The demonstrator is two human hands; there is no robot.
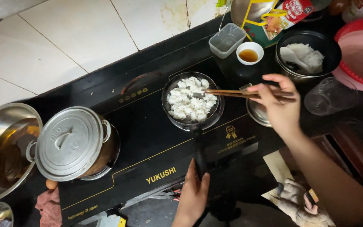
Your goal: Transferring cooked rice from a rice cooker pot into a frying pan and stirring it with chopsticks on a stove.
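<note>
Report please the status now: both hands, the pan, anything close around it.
Left hand shut on pan handle. Right hand holds chopsticks, tips over white rice in pan. Small sauce bowl and lidded pot stand apart.

My left hand (193,197) and right hand (279,105) were bare, without gloves, rings or a watch. My right forearm was uncovered along its whole visible length, with no sleeve reaching into view.
</note>
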